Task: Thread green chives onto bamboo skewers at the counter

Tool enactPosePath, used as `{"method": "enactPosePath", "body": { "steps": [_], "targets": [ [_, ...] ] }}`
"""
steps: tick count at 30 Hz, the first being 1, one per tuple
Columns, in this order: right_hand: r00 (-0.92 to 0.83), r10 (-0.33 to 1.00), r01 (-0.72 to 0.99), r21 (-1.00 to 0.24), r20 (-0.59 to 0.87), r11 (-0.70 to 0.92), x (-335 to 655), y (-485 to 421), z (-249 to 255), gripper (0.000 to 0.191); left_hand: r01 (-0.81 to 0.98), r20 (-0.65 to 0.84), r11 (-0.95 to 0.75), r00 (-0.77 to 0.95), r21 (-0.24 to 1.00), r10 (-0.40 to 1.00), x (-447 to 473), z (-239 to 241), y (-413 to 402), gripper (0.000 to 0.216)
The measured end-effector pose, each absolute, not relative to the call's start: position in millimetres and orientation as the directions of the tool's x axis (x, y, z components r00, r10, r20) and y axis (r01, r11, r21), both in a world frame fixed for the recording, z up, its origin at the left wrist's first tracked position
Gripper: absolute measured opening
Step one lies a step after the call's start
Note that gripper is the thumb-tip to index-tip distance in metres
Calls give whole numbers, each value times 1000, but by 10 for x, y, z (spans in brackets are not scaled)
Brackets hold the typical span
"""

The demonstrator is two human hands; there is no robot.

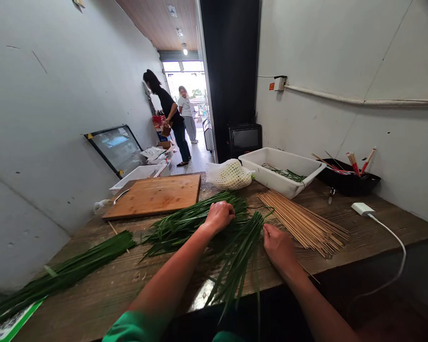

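A bunch of long, flat green garlic chives (pixel 240 256) hangs over the table's near edge, its cut ends gathered at the top. My right hand (pixel 280 244) is closed at the right side of those ends, fingertips pinched. From under its wrist sticks out the rear of a thin bamboo skewer (pixel 309 274), in line with the pinch. Over the larger pile of chives (pixel 185 223) is my left hand (pixel 221 214), its fingers curled; what they hold, if anything, is hidden. Many loose bamboo skewers (pixel 303 221) lie fanned out just beyond my right hand.
A wooden cutting board (pixel 157 194), a net-wrapped pale bundle (pixel 228 175) and a white tub (pixel 281 190) with some chives stand behind. More chives (pixel 78 263) lie left. A black container (pixel 360 185) and white charger (pixel 363 209) are right. Two people stand farther back.
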State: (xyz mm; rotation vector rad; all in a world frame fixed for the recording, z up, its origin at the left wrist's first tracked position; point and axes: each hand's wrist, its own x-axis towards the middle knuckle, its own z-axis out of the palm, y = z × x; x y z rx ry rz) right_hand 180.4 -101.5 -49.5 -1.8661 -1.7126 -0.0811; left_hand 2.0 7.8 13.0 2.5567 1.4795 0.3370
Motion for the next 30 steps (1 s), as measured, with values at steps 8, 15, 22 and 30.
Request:
{"method": "enactPosePath", "body": {
  "steps": [8, 15, 22, 30],
  "targets": [
    [163, 881, 921, -390, 445, 26, 1801, -1014, -499, 29, 625, 230, -432, 380, 650, 896, 136, 96, 69, 24],
    [172, 877, 919, -394, 448, 21, 1801, -1016, -508, 31, 212, -133, 48, 403, 976, 906, 191, 160, 12, 33],
    [160, 876, 917, -398, 456, 40, 1805, -1007, -531, 30, 187, -40, -27, 347, 982, 937, 172, 146, 29, 37],
    [167, 868, 924, -382, 468, 28, 1794, -1018, -516, 29, 349, 114, -225, 312, 910, 943, 173, 83, 44, 34]
  ]
}}
